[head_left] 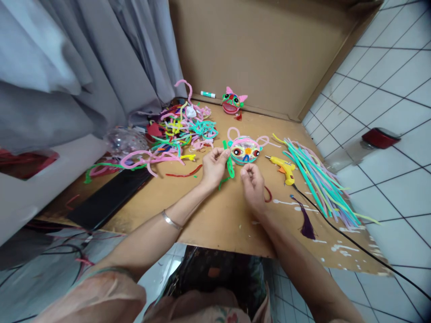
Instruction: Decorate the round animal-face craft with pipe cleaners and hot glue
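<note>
Over the middle of the bench (pixel 218 224), a green fuzzy strip (pixel 231 174), with a narrow loop bent into it, is held between the fingers of the left hand (pixel 214 168). The fingers of the right hand (pixel 252 183) are curled together near it; whether anything is pinched there cannot be told. Just beyond the hands, a toy face (pixel 247 151) with round eyes and pink loop ears is set on the bench. To its right, a yellow glue gun (pixel 286 168) is laid, with a bundle of straight fuzzy strips (pixel 321 184) farther right. A purple tassel (pixel 306 224) is placed nearer the front edge. At left, coloured strips (pixel 182 130) are heaped in a tangle.
</note>
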